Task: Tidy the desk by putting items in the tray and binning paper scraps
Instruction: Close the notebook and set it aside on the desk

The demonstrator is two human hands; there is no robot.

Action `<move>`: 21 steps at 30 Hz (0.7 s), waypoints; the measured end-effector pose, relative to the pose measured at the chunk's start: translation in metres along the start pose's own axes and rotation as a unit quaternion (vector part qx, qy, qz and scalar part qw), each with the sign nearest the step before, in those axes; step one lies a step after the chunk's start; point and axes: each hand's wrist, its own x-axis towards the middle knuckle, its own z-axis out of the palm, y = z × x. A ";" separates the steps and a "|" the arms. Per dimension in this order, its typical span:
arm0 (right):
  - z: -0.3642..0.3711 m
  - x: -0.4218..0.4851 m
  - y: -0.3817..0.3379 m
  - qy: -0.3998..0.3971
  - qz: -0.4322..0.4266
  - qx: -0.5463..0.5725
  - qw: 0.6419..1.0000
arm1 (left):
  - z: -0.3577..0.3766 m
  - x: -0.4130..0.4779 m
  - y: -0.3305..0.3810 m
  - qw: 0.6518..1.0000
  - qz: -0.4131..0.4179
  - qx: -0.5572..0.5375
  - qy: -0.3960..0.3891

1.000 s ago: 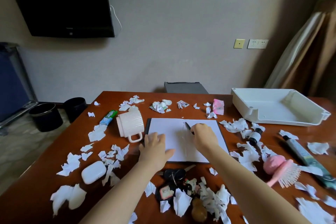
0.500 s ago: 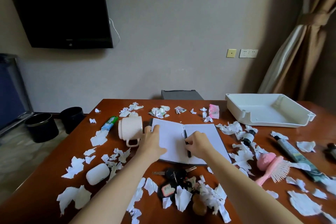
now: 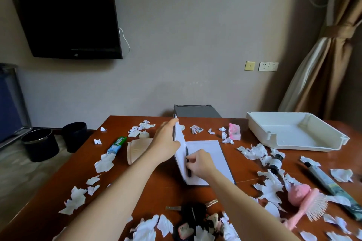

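Observation:
An open notebook lies at the desk's middle. Its left half stands nearly upright, and my left hand presses against its outer side with straight fingers. A black pen lies along the notebook's fold, where my right hand pinches its lower part. The white tray sits at the far right of the desk with nothing in it. White paper scraps are strewn all over the desk. Two black bins stand on the floor to the left.
Left of the notebook lies a cream mug on its side and a green tube. On the right are a small dark bottle, a long tube and a pink brush. Keys lie near me.
My left hand has lifted the notebook's left half from flat to nearly upright. My right hand moved down the fold and stays on the pen. The view tilted upward.

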 end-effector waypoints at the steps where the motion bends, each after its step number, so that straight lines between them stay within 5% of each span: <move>1: 0.001 0.003 -0.001 -0.004 -0.001 0.009 1.000 | 0.000 0.003 0.000 1.000 0.002 -0.007 0.000; 4: -0.005 0.001 -0.005 -0.012 0.003 0.028 1.000 | 0.005 0.006 0.004 0.999 0.014 -0.039 -0.002; 8: -0.049 -0.006 -0.013 0.073 0.008 0.156 0.985 | 0.020 0.005 0.008 0.995 0.022 -0.093 0.012; 12: -0.089 -0.019 -0.019 0.035 -0.017 0.267 0.963 | 0.044 0.009 0.003 0.996 0.010 -0.086 -0.023; 21: -0.079 -0.022 0.033 0.042 0.008 -0.029 0.999 | 0.080 -0.014 -0.026 0.971 -0.056 0.087 -0.218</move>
